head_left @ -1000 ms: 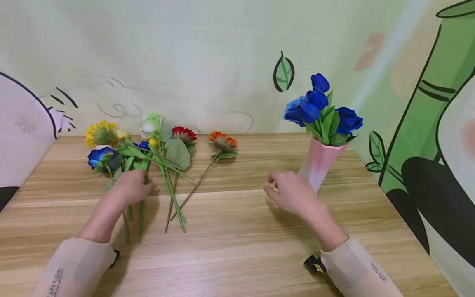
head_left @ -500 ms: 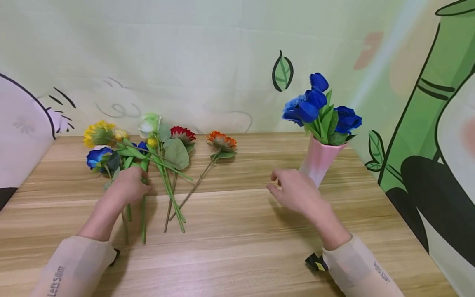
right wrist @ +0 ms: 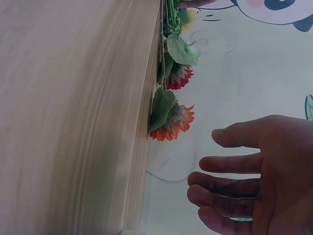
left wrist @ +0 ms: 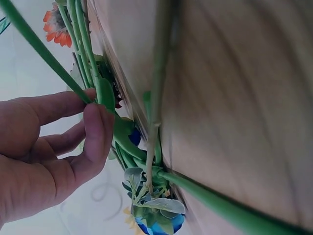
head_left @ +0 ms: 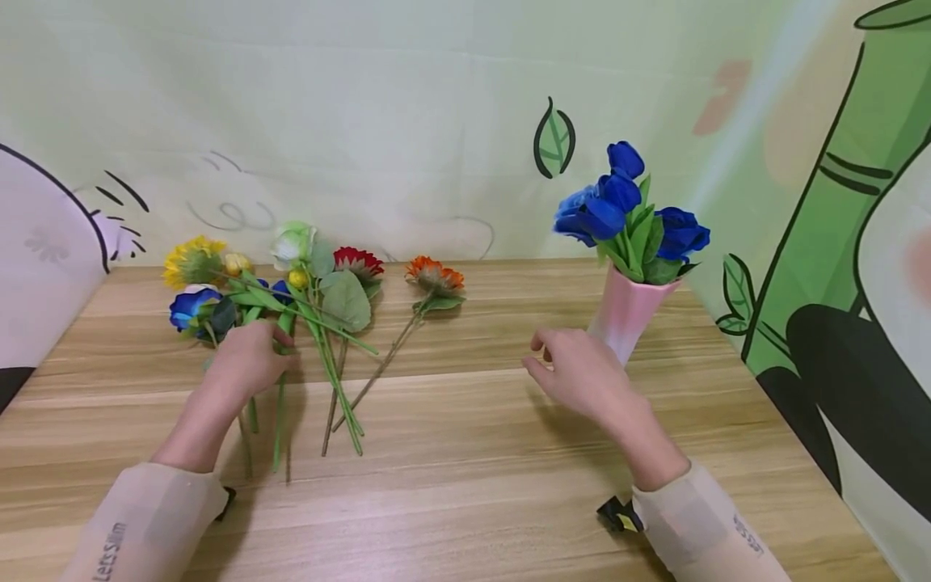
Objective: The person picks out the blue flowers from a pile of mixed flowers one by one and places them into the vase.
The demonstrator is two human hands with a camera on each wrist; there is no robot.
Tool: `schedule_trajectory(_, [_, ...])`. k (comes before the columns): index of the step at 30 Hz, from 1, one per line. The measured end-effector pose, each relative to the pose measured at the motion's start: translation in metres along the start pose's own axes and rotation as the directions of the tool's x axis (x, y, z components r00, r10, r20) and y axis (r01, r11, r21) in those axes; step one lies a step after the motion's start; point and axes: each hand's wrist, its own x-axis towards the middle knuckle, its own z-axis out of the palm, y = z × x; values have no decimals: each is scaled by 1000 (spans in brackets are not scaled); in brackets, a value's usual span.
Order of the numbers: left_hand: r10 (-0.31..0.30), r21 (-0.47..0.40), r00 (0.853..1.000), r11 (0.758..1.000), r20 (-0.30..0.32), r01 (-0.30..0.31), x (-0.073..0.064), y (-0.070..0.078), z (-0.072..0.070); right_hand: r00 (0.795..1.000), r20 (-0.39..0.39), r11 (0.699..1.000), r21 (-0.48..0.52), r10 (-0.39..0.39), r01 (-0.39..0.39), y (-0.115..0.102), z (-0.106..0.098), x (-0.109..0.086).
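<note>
My left hand (head_left: 250, 360) is over the flower pile at the left of the table. In the left wrist view its thumb and fingertip pinch a thick green stem (left wrist: 49, 56), which leads past green leaves toward a blue tulip (head_left: 281, 291). The stem's lower end stands a little apart from its shadow on the wood. My right hand (head_left: 582, 372) hangs in front of the pink and white vase (head_left: 631, 311), fingers loosely spread and holding nothing. Blue flowers (head_left: 618, 194) with green leaves stand in that vase.
Around the left hand lie a yellow flower (head_left: 195, 263), a blue and white flower (head_left: 192, 307), and a pale green flower (head_left: 294, 245). Farther right are a red flower (head_left: 358, 263) and an orange flower (head_left: 435, 276). A printed cloth (head_left: 436, 121) backs the wooden table (head_left: 465, 485).
My left hand has shifted slightly away from me, and the pinched stem's lower end has come up off the table. The right hand moved slightly right at first, then stayed.
</note>
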Motion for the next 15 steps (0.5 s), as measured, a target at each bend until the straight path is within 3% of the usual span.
schedule_trajectory(7, [0, -21, 1000, 1000, 22, 0, -3, -2, -3, 1000, -19, 1000, 0, -12, 12, 1, -1, 0])
schedule_trajectory(15, [-35, -28, 988, 999, 150, 40, -9, -5, -10, 1000, -24, 1000, -2, -7, 7, 1, -2, -1])
